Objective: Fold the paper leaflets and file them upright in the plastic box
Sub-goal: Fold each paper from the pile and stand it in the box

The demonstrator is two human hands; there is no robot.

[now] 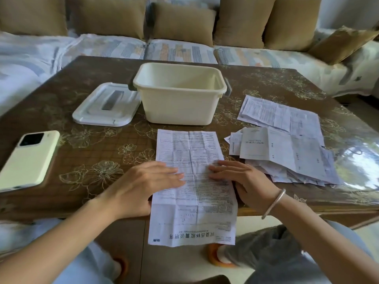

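Brown and printed with pale flowers, the glossy table (61, 111) carries everything you need. At its middle stands the cream rectangular plastic box (178, 107), open at the top, and no paper shows inside it. To your right lies the loose heap of white printed leaflets (287, 148), flat and unfolded, well apart from the box. The box's white plastic lid (106, 105) lies just to the left of the box, and a cream-cased phone (28, 160) rests face down further left.

The long white printed leaflet (190, 146) lies straight ahead of you. Its long axis runs away from you toward the box, its far end stops just short of the box wall, and its near end hangs off the table edge.

Your left hand (143, 181) and right hand (242, 181) lie flat on it at mid-length, fingers straight, pressing and gripping nothing. Both are equally near. I judge the fold is not begun; the hanging end is likely the easiest to lift and carry toward the box.
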